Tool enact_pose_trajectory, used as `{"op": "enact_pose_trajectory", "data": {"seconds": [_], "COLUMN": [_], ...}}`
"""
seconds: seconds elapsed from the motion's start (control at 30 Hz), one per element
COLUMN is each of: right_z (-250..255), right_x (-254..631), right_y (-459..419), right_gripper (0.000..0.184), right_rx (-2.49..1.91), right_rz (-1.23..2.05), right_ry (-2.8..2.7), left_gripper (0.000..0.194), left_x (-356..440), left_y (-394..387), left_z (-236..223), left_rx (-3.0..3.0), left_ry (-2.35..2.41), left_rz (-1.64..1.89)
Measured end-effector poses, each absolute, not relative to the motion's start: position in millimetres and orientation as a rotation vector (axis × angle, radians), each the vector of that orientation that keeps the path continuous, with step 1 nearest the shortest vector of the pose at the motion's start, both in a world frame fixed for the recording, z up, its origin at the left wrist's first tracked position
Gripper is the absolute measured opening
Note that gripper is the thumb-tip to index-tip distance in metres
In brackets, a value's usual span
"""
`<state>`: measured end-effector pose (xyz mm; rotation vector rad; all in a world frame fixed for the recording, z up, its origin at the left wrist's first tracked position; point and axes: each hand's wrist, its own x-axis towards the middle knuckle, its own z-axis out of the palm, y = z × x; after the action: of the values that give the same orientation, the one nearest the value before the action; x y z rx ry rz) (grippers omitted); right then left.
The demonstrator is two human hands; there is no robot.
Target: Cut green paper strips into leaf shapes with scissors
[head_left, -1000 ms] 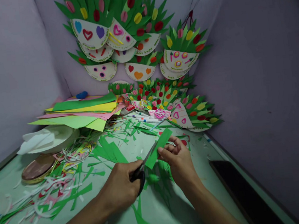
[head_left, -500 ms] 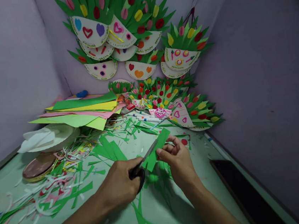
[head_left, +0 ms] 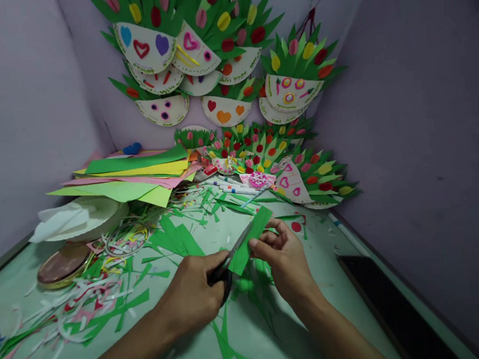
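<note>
Black-handled scissors (head_left: 223, 276) are gripped in my left hand (head_left: 195, 290), their blades lying along the left edge of a green paper strip (head_left: 252, 241). My right hand (head_left: 285, 254) pinches that strip between thumb and fingers, tilted up to the right above the table. How far the blades are apart I cannot make out. Beneath and beside the hands lie green paper offcuts (head_left: 235, 348). Left of the strip, more green strips (head_left: 181, 237) rest flat on the table.
A stack of coloured paper (head_left: 136, 176) stands at the back left, by white paper plates (head_left: 97, 214) and a round gold-rimmed case (head_left: 64, 265). Paper scraps (head_left: 85, 301) cover the left side. A black phone-like slab (head_left: 384, 301) lies right. Decorated half-plates (head_left: 146, 46) hang on the wall.
Both hands stay almost in place, the scissors and green strip shifting only slightly. The whole view has drifted a little.
</note>
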<state>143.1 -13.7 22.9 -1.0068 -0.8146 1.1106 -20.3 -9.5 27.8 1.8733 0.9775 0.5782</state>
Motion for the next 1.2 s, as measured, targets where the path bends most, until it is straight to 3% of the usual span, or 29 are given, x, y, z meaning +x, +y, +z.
{"op": "enact_pose_trajectory", "data": {"seconds": [0.73, 1.2], "right_z": [25.4, 27.3], "right_x": [143.4, 143.8], "right_y": [-15.7, -15.1], "right_gripper": [0.043, 0.041], "right_rx": [-0.973, -0.984], "right_rz": [1.092, 1.1], "right_ry": [-0.776, -0.757], "left_gripper": [0.024, 0.017], "left_x": [-20.5, -19.7], "left_y": [-12.9, -13.6], "left_z": [30.3, 34.6], "left_rx": [1.911, 1.832], "left_ry": [1.06, 1.019], "left_rz": [0.631, 0.615]}}
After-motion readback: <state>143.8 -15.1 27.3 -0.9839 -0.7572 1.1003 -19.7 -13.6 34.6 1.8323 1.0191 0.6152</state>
